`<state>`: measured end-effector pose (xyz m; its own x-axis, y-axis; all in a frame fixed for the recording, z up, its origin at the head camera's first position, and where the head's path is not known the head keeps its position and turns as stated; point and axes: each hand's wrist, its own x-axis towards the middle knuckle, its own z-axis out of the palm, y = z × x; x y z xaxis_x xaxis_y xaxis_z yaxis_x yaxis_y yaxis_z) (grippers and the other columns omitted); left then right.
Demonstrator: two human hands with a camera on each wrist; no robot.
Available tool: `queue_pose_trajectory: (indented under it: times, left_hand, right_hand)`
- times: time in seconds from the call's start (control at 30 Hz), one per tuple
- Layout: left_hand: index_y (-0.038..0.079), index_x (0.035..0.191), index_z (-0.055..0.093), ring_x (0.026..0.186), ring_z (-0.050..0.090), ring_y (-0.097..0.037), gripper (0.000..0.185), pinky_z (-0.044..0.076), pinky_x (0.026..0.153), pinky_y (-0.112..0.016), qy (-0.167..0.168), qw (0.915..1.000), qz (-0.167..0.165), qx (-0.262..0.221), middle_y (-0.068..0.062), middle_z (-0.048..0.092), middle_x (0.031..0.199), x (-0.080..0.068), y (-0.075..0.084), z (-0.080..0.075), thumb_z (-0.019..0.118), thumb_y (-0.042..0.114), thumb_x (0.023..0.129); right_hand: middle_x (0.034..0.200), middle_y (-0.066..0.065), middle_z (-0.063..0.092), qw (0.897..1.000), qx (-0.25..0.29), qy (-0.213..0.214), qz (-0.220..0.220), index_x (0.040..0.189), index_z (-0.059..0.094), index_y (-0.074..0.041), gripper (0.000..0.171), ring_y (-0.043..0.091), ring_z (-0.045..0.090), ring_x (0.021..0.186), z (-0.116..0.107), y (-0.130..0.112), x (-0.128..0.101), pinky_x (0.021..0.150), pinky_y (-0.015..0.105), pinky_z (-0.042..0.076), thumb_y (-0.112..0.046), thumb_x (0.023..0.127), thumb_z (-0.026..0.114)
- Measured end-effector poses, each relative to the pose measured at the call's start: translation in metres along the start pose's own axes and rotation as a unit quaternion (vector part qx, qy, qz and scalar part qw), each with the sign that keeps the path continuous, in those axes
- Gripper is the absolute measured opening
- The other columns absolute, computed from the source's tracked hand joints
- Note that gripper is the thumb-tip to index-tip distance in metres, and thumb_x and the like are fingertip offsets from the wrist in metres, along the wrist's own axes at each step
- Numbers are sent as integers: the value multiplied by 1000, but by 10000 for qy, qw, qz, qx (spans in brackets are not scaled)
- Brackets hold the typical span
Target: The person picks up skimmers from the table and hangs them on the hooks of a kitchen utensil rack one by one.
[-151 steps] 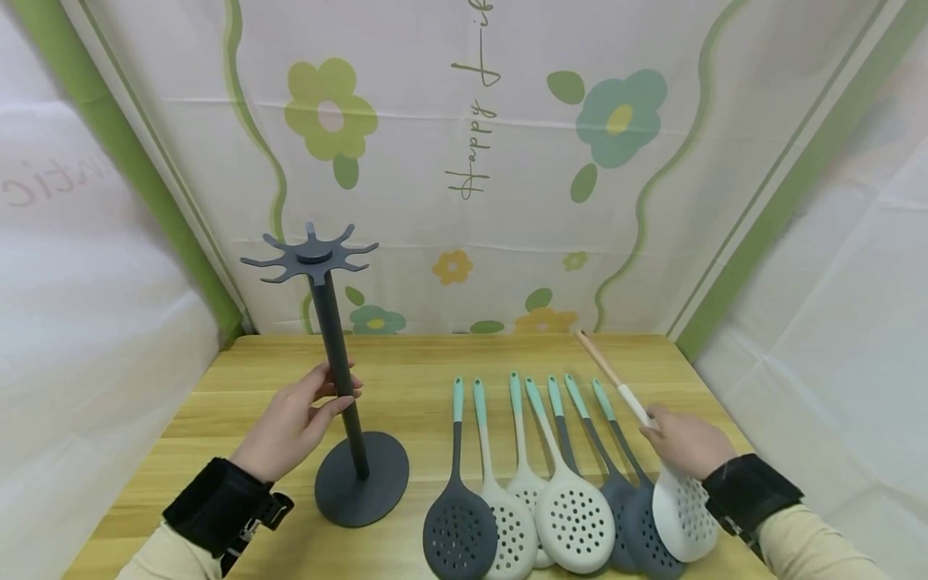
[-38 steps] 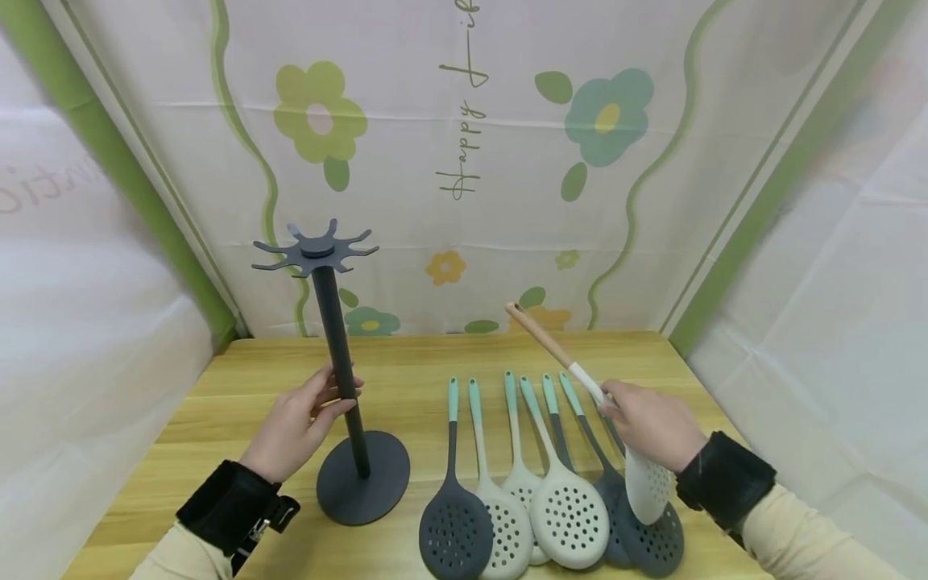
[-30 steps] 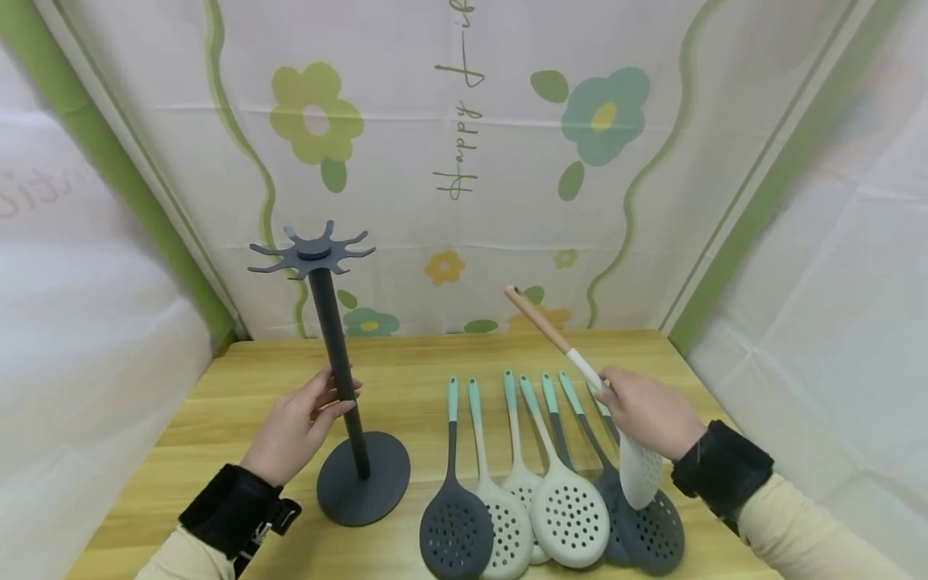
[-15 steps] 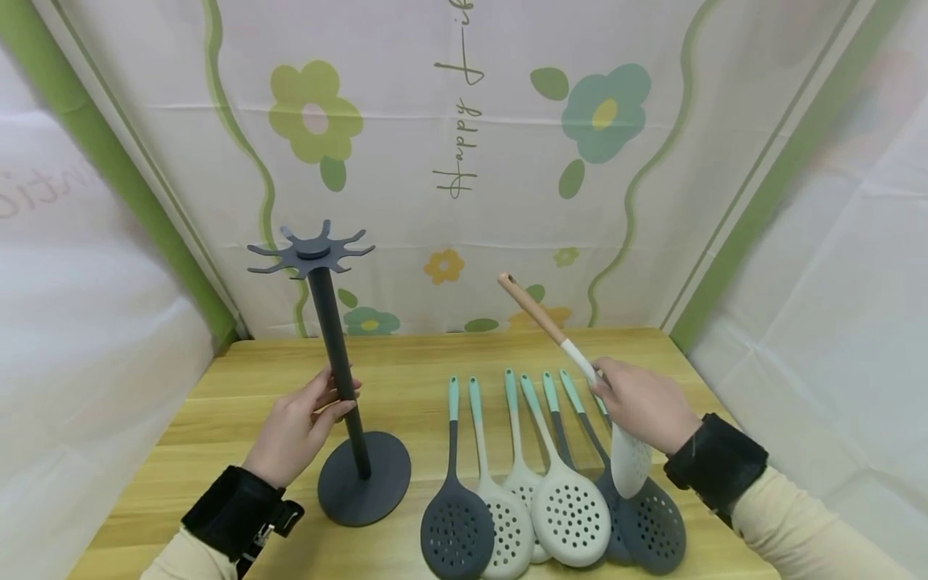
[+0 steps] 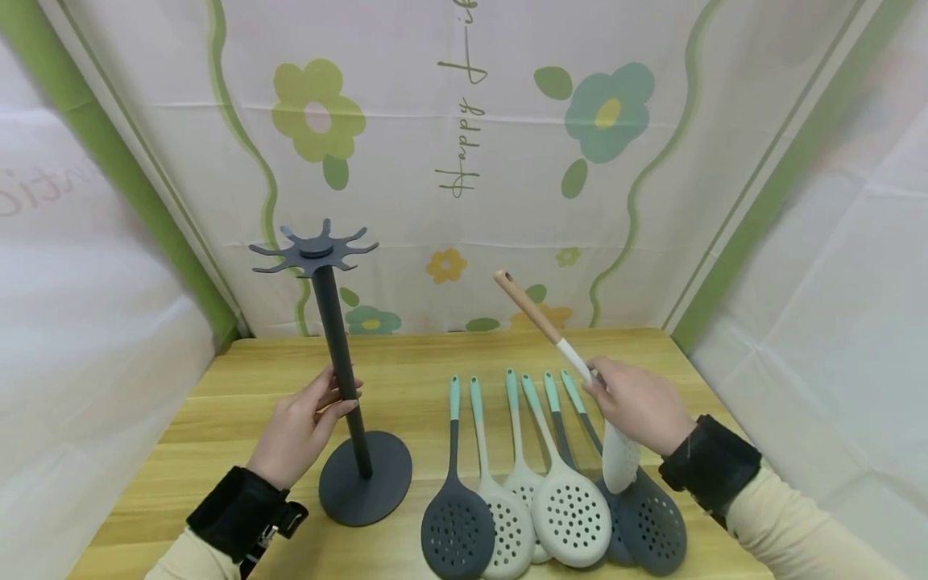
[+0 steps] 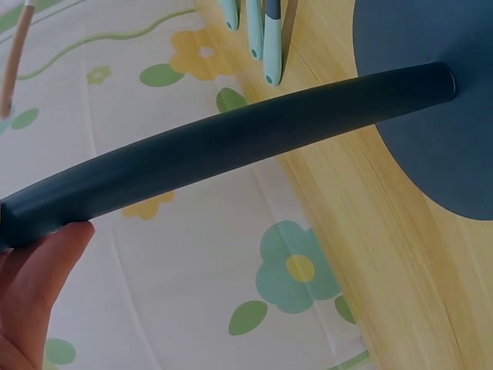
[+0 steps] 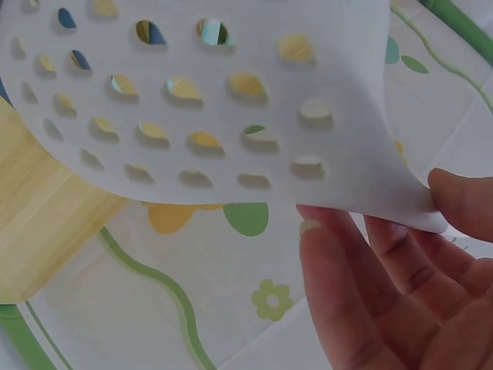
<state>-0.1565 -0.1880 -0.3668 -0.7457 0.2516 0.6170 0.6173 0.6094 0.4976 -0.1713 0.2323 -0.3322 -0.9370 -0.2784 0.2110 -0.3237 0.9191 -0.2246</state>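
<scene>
A dark grey utensil stand (image 5: 341, 362) with a hooked star top rises from a round base (image 5: 365, 478) on the wooden table (image 5: 217, 419). My left hand (image 5: 300, 427) grips its pole (image 6: 231, 146) at mid height. My right hand (image 5: 638, 403) holds a white slotted skimmer (image 5: 619, 461) with a wooden handle (image 5: 525, 308), lifted off the table and tilted, handle pointing up and left. In the right wrist view its perforated white head (image 7: 192, 100) fills the frame above my fingers (image 7: 370, 293).
Several slotted skimmers lie side by side on the table right of the stand, handles away from me: a dark one (image 5: 455, 515), white ones (image 5: 569, 503) and dark ones (image 5: 652, 524) under my right hand. A floral curtain (image 5: 464, 161) closes the back.
My right hand has raised the white skimmer off the row and carried it up and left, its handle tip climbing. My left hand has stayed on the stand's pole.
</scene>
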Motion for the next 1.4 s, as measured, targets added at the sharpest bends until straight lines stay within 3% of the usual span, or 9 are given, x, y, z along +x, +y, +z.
queue_pose_trajectory:
  times: [0.47, 1.07, 1.4]
  left_hand:
    - [-1, 130, 55, 95, 73, -32, 47, 63, 76, -36, 25, 10000, -7, 47, -16, 73, 108, 0, 0, 1, 68, -10, 85]
    - [-1, 132, 54, 97, 73, -33, 46, 63, 76, -39, -97, 9997, -233, -40, -16, 72, 110, -2, 0, 0, 66, -7, 89]
    - [-1, 134, 53, 96, 73, -34, 47, 63, 75, -38, -66, 9999, -145, -38, -17, 72, 110, -2, -1, 1, 66, -7, 89]
  right_hand:
    - [70, -3, 57, 9993, 32, 332, -171, 118, 62, -4, 25, 8, 38, 49, 3, -4, 2, 40, 23, 31, -19, 98, 62]
    - [75, 1, 62, 9985, 21, 469, -294, 115, 63, -3, 23, 7, 40, 50, 6, -12, 7, 41, 22, 32, -17, 97, 64]
    - [79, 4, 66, 9979, 191, 491, -374, 112, 63, -2, 21, 6, 45, 54, 7, -15, 8, 43, 21, 34, -15, 96, 65]
